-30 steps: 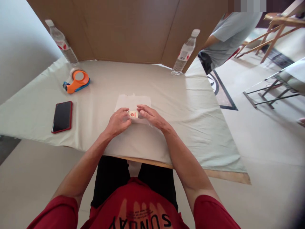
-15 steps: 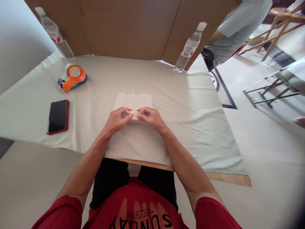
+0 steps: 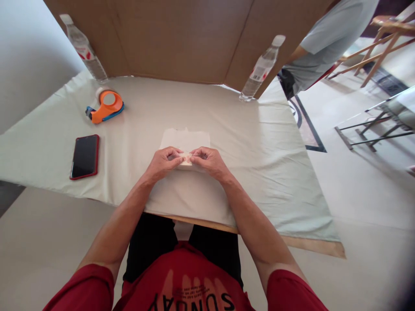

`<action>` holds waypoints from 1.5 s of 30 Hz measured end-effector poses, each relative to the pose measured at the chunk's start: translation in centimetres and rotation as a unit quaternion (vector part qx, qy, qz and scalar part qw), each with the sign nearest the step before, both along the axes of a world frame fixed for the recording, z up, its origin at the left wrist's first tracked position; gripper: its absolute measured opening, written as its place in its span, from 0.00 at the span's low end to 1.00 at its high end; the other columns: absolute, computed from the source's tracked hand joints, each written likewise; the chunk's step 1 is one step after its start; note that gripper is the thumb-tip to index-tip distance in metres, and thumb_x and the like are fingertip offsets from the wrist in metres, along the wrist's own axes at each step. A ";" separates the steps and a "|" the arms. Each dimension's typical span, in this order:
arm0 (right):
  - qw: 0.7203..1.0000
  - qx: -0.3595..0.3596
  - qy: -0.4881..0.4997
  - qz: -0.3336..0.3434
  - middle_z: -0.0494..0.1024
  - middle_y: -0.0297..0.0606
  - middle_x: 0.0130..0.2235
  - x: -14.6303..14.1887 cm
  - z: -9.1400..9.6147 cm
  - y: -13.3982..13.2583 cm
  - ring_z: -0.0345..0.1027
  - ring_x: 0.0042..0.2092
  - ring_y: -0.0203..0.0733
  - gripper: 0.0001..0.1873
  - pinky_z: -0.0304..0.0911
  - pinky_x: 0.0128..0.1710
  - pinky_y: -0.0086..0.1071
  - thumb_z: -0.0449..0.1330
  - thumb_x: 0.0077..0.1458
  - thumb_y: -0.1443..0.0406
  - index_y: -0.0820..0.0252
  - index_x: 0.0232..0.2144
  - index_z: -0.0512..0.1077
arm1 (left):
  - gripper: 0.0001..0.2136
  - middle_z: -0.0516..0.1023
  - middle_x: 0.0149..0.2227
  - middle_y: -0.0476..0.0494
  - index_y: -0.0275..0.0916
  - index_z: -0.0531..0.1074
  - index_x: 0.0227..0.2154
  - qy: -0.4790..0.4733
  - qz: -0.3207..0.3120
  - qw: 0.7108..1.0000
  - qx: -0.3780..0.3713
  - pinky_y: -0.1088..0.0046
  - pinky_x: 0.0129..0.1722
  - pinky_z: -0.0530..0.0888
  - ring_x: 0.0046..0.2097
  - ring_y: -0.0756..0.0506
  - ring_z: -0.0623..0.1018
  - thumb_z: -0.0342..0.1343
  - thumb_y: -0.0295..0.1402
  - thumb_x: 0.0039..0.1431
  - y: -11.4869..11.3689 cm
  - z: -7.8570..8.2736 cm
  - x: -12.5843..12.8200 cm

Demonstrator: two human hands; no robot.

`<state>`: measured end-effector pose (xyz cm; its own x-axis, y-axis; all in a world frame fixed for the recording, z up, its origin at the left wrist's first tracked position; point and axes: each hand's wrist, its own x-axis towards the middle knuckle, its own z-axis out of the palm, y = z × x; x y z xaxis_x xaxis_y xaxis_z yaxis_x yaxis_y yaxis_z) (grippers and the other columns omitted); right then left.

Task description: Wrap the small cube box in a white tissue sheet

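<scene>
A thin off-white sheet (image 3: 185,138), paper or tissue by its look, lies on the cloth in front of me. Its near edge is rolled or folded into a narrow band under my fingers. My left hand (image 3: 164,164) pinches this band from the left, thumb on the near side and fingertips on the far side. From the right, my right hand (image 3: 209,163) pinches it in the same way. Only a short gap separates the two thumbs. Something small and pinkish shows on the band between them, too small to make out.
On the left lie a phone (image 3: 84,156) and an orange tape dispenser (image 3: 106,108). Water bottles (image 3: 87,52) (image 3: 261,71) stand left and right against a cardboard panel (image 3: 175,39). Beyond the panel on the right sits a person (image 3: 337,39). A pale cloth (image 3: 275,172) covers the table.
The whole view has shifted slightly to the left, so things appear a little farther right. Both hands keep their pinch on the sheet's near edge, with only small finger movement.
</scene>
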<state>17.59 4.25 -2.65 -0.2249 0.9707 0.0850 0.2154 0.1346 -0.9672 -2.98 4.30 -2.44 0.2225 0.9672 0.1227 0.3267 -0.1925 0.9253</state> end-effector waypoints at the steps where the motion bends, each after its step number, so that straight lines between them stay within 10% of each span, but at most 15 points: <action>1: 1.000 -0.001 -0.003 0.001 0.81 0.39 0.36 0.0 0.1 0.0 0.71 0.36 0.38 0.12 0.64 0.40 0.34 0.64 0.48 0.57 0.59 0.24 0.72 | 0.13 0.83 0.41 0.39 0.38 0.73 0.23 -0.002 0.001 1.000 -0.001 0.64 0.50 0.73 0.44 0.42 0.80 0.63 0.42 0.50 0.0 0.0 0.0; 14: 0.997 0.003 -0.073 -0.012 0.79 0.36 0.30 0.2 0.2 0.1 0.69 0.32 0.39 0.11 0.63 0.34 0.33 0.62 0.49 0.56 0.59 0.27 0.73 | 0.11 0.83 0.42 0.39 0.38 0.71 0.23 -0.005 0.000 1.000 -0.029 0.65 0.48 0.73 0.45 0.42 0.80 0.63 0.40 0.49 -0.3 0.4 0.2; 21: 0.924 0.267 -0.226 -0.156 0.81 0.45 0.46 -0.6 2.3 -1.7 0.71 0.50 0.50 0.08 0.58 0.54 0.45 0.56 0.61 0.63 0.56 0.38 0.75 | 0.10 0.83 0.41 0.39 0.39 0.70 0.23 -0.012 -0.001 1.000 -0.024 0.63 0.51 0.73 0.47 0.41 0.80 0.62 0.39 0.50 -0.4 0.4 0.3; 29: 0.872 0.321 -0.369 0.023 0.83 0.41 0.43 -2.1 2.6 -3.1 0.69 0.45 0.47 0.10 0.51 0.49 0.43 0.54 0.63 0.67 0.58 0.38 0.77 | 0.12 0.83 0.40 0.38 0.38 0.71 0.23 -0.007 -0.009 1.000 -0.010 0.64 0.50 0.74 0.45 0.42 0.80 0.62 0.42 0.50 -0.1 0.2 0.1; 45: 0.856 0.291 -0.421 0.071 0.79 0.43 0.48 -2.0 2.1 -2.6 0.64 0.47 0.48 0.11 0.50 0.47 0.41 0.57 0.64 0.63 0.58 0.45 0.76 | 0.13 0.79 0.35 0.45 0.38 0.74 0.37 0.049 0.060 0.997 -0.015 0.67 0.43 0.74 0.38 0.45 0.77 0.56 0.36 0.47 -0.8 1.6 -2.1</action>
